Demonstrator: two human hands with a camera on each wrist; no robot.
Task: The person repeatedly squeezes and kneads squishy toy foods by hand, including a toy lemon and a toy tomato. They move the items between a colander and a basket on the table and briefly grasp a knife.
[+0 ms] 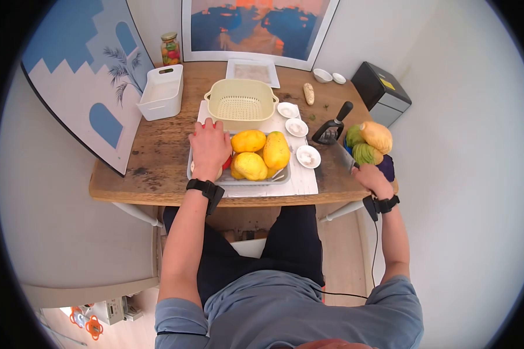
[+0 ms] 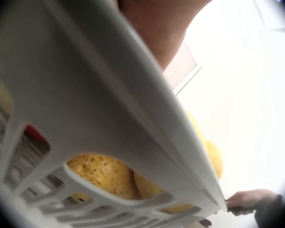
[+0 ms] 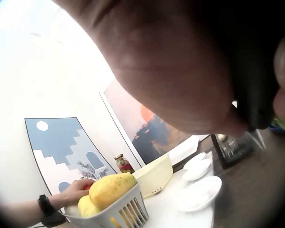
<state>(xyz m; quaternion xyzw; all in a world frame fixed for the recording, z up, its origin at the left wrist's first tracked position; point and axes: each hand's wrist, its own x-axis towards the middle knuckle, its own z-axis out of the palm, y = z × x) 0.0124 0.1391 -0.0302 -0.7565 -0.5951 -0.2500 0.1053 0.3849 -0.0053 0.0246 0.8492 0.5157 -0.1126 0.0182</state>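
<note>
My left hand (image 1: 211, 145) reaches over the left end of a grey slotted basket (image 1: 239, 182), fingers curled over a red piece of produce (image 3: 88, 186) that the hand mostly hides. Beside it in the basket lie several yellow fruits, one of them a long mango-like fruit (image 1: 276, 152). In the left wrist view the basket wall (image 2: 99, 80) fills much of the picture. At the table's right edge my right hand (image 1: 374, 179) grips the black handle (image 3: 256, 90) of a knife. Its blade (image 1: 344, 156) points away and leftward, beside a pile of vegetables.
A cream colander (image 1: 241, 104) stands behind the basket, three white dishes (image 1: 308, 156) to its right. A black-handled metal grater (image 1: 330, 132) stands near the vegetable pile (image 1: 372, 139). Farther back are a white bin (image 1: 162, 93), a jar (image 1: 170, 49) and a black-and-grey box (image 1: 381, 90).
</note>
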